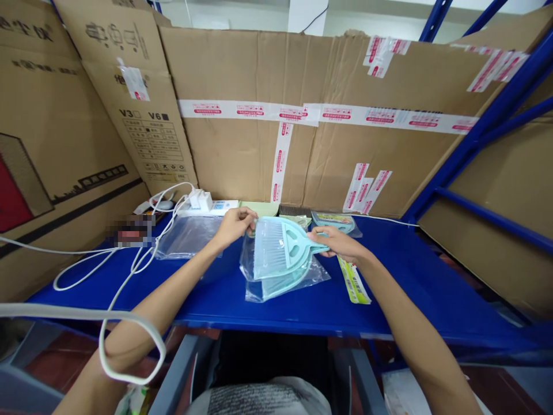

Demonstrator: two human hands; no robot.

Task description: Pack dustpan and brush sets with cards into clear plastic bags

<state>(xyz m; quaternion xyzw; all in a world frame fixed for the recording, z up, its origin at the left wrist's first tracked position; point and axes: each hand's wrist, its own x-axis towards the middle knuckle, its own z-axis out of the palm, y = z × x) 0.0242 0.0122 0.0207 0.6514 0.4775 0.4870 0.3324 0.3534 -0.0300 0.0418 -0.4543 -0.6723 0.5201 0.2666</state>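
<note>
White cable [125, 316] loops across the near left foreground. Surface: blue tabletop [415, 271], backed by taped cardboard [233, 69]; blue metal framing [505, 121] rises at right. Arms: both reach forward from the near side, hands converging above mid-table. My right hand [337, 242] is closed round the handle of the light-blue dustpan set [280, 248], which is tilted above the table with clear plastic film [254, 291] under and around its lower part. My left hand [237, 225] is curled, fingertips at the set's upper left corner; cannot tell whether they grip pan or film. Edges: table's near edge runs below both hands; power strip [220, 206] and flat clear bag [190, 230] occupy the left rear; green-yellow card [354, 282] lies just beside the right forearm. Open blue surface extends right of that forearm.
</note>
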